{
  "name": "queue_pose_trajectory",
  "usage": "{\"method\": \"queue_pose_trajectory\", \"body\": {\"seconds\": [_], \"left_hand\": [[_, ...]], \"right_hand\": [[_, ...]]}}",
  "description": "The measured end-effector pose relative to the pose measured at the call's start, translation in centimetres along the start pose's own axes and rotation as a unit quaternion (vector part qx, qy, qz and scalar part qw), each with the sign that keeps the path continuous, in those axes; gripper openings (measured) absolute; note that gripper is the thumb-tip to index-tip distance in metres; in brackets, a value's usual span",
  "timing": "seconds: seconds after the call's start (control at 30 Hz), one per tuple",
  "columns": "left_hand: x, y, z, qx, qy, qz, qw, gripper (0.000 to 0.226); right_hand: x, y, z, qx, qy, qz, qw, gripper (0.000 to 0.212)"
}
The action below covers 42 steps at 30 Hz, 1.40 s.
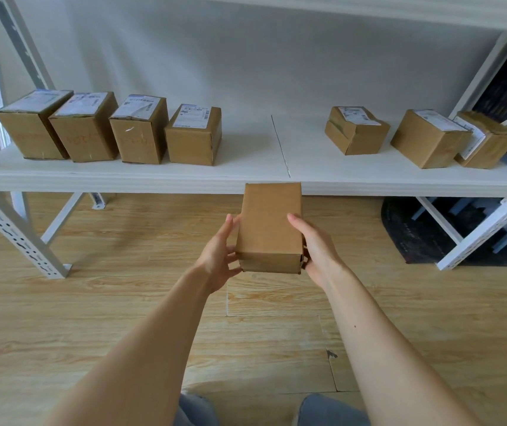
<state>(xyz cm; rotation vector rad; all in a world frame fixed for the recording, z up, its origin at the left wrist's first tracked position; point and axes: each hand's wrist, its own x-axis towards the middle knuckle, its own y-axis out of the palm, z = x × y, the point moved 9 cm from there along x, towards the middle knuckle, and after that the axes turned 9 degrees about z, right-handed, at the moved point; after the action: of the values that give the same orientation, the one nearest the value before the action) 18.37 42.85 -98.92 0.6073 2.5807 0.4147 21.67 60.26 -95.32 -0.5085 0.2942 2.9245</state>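
The box (269,222) is held in the air, long side pointing away from the person and a plain brown face up. It is above the floor, just in front of the shelf's front edge. The left hand (220,259) grips its near left side, thumb along the edge and fingers curled under. The right hand (316,250) grips the near right side the same way, thumb lying on the top face. Both hands are closed round the box, and both arms are stretched well forward.

The shelf (246,155) behind it is a white board with a thin seam (279,146) running front to back near the middle. It sits in a white metal frame with slotted uprights (15,238). An upper shelf (368,10) crosses the top of the view. A plain pale wall (246,72) stands behind. The floor (92,302) is light wood planking, and a dark mat (415,235) lies on it under the shelf's right end. The person's knees (329,410), in blue jeans, show at the bottom edge.

On the shelf there are seven more cardboard boxes. Four boxes (141,130) stand close together in a row left of the seam. Three boxes (356,132) lie right of it, the first apart and the last two touching. Each of the seven bears a white label (192,115) on top. With the one held, that makes eight boxes.
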Motion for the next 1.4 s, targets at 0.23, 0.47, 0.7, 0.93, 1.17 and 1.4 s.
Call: {"method": "queue_pose_trajectory", "body": {"seconds": [0.23,0.47,0.7,0.93,1.17,1.4], "left_hand": [[0.4,-0.6,0.4,-0.031,0.006,-0.018,0.999,0.053],[-0.2,0.7,-1.1,-0.015,0.054,0.013,0.998,0.045],[0.0,2.3,-0.5,0.026,0.029,0.063,0.997,0.064],[0.0,1.9,0.9,0.067,-0.056,0.078,0.993,0.106],[0.4,1.6,0.4,0.094,-0.042,0.029,0.994,0.104],[-0.1,1.8,0.1,0.097,-0.031,0.026,0.994,0.096]], "right_hand": [[-0.2,0.4,-0.5,0.107,0.023,0.017,0.994,0.032],[-0.4,0.4,-0.3,-0.027,-0.022,0.003,0.999,0.054],[-0.1,1.2,-1.5,-0.045,0.032,0.061,0.997,0.060],[0.3,2.3,-2.3,-0.040,0.036,0.127,0.990,0.076],[0.3,3.1,-2.2,-0.054,0.031,0.132,0.989,0.071],[0.5,2.6,-1.8,-0.067,0.004,0.100,0.993,0.062]]}}
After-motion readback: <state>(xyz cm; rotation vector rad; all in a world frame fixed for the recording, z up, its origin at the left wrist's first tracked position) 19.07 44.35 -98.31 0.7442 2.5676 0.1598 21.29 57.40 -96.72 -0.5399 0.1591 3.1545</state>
